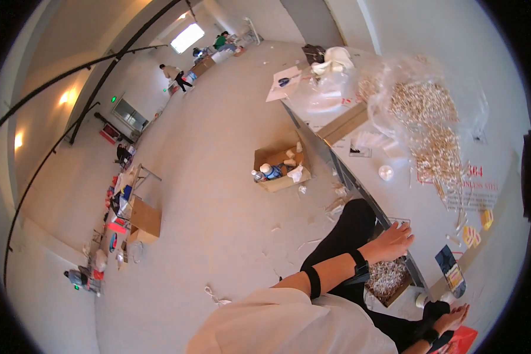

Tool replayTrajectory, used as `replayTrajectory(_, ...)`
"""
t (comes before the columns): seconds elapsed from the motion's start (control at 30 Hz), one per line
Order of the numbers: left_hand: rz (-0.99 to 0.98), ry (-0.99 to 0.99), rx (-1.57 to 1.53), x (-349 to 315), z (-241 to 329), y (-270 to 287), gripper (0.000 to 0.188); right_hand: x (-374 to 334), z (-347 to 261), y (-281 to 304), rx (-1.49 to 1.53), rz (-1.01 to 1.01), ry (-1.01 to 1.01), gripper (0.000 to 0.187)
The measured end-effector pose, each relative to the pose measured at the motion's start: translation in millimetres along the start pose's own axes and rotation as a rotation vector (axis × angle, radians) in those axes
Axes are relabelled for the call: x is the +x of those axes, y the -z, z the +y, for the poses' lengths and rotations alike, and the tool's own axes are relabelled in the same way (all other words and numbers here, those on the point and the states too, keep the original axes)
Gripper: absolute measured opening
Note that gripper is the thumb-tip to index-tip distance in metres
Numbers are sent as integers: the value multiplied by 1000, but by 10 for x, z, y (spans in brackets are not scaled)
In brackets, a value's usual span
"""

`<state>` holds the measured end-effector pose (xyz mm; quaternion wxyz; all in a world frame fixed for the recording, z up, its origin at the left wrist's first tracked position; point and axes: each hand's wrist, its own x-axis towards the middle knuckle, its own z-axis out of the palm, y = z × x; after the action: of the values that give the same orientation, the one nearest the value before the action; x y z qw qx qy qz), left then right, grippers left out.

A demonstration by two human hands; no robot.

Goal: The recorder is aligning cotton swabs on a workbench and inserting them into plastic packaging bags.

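My left hand (392,242) is over the near edge of the table (389,203), its fingers loosely stretched and nothing visible in them. Below it stands an open box (388,278) full of thin white sticks that look like cotton swabs. At the lower right, my right hand (452,318) is beside a red bag (465,337), fingers extended, with no held thing showing. Between the hands, a dark blue and pale flat packet (451,271) lies on the table. Farther up, a big heap of swab-like sticks (428,109) spills from a clear plastic bag (475,103).
A small round white container (386,172) and yellow pieces (471,236) lie on the table. On the floor, a cardboard box (277,180) holds bottles and scraps. Another table (140,177) with cartons stands left; a person (174,74) is far back.
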<state>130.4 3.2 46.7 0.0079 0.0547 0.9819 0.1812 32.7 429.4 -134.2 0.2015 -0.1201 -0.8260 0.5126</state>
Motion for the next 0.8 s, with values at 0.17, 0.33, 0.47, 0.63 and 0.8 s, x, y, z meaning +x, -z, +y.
replayTrajectory(0.17, -184, 128, 47, -411, -356, 419, 42, 66, -998, 53, 413, -133, -209, 26)
replayTrajectory(0.33, -68, 139, 65, -646, -497, 898, 40, -230, -2257, 336, 366, -303, -39, 22)
replayTrajectory(0.47, 104, 158, 82, -975, -621, 1080, 39, -580, -3066, 343, 409, -442, 62, 25)
replayTrajectory(0.63, 192, 191, 32, -1401, -693, 1057, 39, -844, -3761, 396, 191, -674, 147, 22)
replayTrajectory(0.8, 131, 290, 4, -1696, -774, 1121, 40, -795, -4026, 249, 143, -883, 509, 17)
